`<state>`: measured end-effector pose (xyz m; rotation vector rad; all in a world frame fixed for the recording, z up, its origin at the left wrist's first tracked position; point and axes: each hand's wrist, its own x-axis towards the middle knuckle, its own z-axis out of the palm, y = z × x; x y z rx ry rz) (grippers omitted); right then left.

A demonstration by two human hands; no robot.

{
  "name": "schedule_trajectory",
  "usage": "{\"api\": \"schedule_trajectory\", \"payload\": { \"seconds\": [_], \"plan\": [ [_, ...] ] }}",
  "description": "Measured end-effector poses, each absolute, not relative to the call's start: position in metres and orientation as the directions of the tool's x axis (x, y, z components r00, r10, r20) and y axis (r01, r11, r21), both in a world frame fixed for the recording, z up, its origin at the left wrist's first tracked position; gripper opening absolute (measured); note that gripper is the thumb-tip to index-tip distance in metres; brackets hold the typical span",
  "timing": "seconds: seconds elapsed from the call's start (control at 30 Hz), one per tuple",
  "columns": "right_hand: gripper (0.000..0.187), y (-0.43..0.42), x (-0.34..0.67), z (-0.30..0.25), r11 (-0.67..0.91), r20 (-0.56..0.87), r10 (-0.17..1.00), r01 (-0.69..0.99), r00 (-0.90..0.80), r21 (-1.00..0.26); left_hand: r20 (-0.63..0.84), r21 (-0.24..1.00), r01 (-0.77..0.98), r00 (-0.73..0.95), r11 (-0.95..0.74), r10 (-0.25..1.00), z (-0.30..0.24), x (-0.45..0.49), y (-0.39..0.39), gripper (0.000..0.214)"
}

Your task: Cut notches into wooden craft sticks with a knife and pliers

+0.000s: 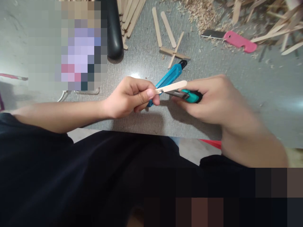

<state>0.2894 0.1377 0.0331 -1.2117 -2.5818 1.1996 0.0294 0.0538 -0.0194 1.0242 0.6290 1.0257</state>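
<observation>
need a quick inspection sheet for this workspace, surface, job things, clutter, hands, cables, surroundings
surface: grey textured table, light reflections on it
job's things: wooden stick in hand; teal-and-black tool with its metal end at the stick
clutter: wood shavings; pink-handled knife, blade exposed; blue cutter close to the left fingers, held or lying unclear; two loose sticks; crossed wooden pieces; black object
hands: left hand pinches the stick; right hand grips the tool
cables: white cable at left, mostly hidden by the pixelated patch
surroundings: red item past the table's near edge
</observation>
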Motion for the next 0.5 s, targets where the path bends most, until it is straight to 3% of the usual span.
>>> {"api": "schedule_trajectory", "payload": {
  "seconds": [0.17,0.33,0.4,0.5],
  "plan": [
    [0.016,0.134,0.288,0.020,0.548,-0.070,0.749,0.675,-0.659,-0.495,-0.072,0.830,-0.444,0.515,0.338,0.854,-0.017,0.034,0.051,0.049],
    [0.005,0.138,0.292,0.009,0.571,0.015,0.814,0.795,-0.581,-0.205,-0.103,0.924,-0.306,0.375,0.228,0.921,-0.020,0.033,0.051,0.053],
    [0.014,0.142,0.292,0.011,0.537,-0.025,0.836,0.825,-0.549,-0.176,-0.089,0.953,-0.246,0.331,0.177,0.939,-0.020,0.031,0.052,0.054],
    [0.020,0.147,0.289,0.015,0.517,-0.046,0.838,0.818,-0.544,-0.254,-0.062,0.966,-0.220,0.314,0.136,0.947,-0.020,0.030,0.052,0.054]
  ]
}}
